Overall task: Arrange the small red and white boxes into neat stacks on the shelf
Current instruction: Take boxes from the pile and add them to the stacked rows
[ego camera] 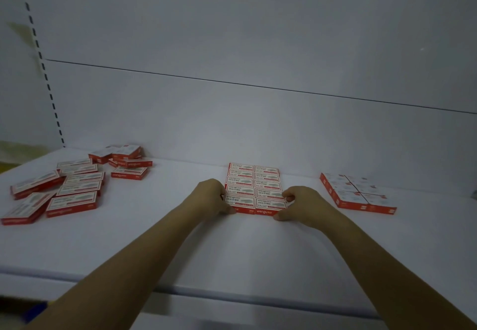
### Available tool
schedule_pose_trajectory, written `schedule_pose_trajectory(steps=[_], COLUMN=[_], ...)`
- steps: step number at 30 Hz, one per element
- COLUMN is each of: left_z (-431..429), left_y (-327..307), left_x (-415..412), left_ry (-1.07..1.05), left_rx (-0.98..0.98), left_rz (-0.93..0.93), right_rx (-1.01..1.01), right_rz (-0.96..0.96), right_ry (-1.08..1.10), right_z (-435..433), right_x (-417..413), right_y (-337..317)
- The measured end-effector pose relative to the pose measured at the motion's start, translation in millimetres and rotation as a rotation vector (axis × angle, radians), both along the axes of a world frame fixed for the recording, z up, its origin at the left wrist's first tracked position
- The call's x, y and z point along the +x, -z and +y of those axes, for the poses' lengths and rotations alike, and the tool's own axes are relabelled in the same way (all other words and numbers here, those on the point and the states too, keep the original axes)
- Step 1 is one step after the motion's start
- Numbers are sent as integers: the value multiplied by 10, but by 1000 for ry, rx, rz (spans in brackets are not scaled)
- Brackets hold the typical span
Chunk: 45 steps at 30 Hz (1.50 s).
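While left hand (211,195) grips box block (254,187) at left edge, right hand (299,204) pinches its right edge; loose boxes (64,190) well left of left hand, second block (357,192) beyond right hand.

The scene is dim and bluish, with the brightest patch on the back panel (232,123) behind the middle boxes (255,190). Wide-angle distortion bends the shelf (180,239) edge (most at the corners), and the left boxes (64,187) look blurred.
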<state>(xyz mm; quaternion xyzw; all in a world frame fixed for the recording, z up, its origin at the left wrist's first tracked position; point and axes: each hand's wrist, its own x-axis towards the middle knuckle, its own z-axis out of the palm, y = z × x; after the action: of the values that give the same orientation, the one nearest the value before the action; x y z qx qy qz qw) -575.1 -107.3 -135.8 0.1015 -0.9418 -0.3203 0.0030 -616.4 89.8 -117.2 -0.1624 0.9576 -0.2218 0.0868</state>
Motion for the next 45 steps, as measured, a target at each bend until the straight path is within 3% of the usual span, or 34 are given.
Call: schedule_pose_trajectory(steps=[4,8,11,17,25,37,45], left_z=[23,-144,-461,-1175,-1758,-1936,-1851], left_y=[-40,-126,-239,-386,-350,-361,-374], left_x=[48,183,380,998,1920,2505,2290], left_ry=[-14,-56,-133,-367,-682,-852,-835], left_rx=[-31,-127,-159,-267,-297,-305,-313], left_rz=[-7,37,76,89,37,-34,-28], right_rx=[181,514,417,195,130,315,326], right_rz=[-47,126,193,232,268,399,297], right_ry=[-56,-102,-174,-540,-902,-912,-950], right_z=[-56,-314,-664,-1603,-2653,-3207,-3055], right_x=[18,23,17,263,777,925,750], right_y=[-125,-315,-404,-411,-253,-24,-96])
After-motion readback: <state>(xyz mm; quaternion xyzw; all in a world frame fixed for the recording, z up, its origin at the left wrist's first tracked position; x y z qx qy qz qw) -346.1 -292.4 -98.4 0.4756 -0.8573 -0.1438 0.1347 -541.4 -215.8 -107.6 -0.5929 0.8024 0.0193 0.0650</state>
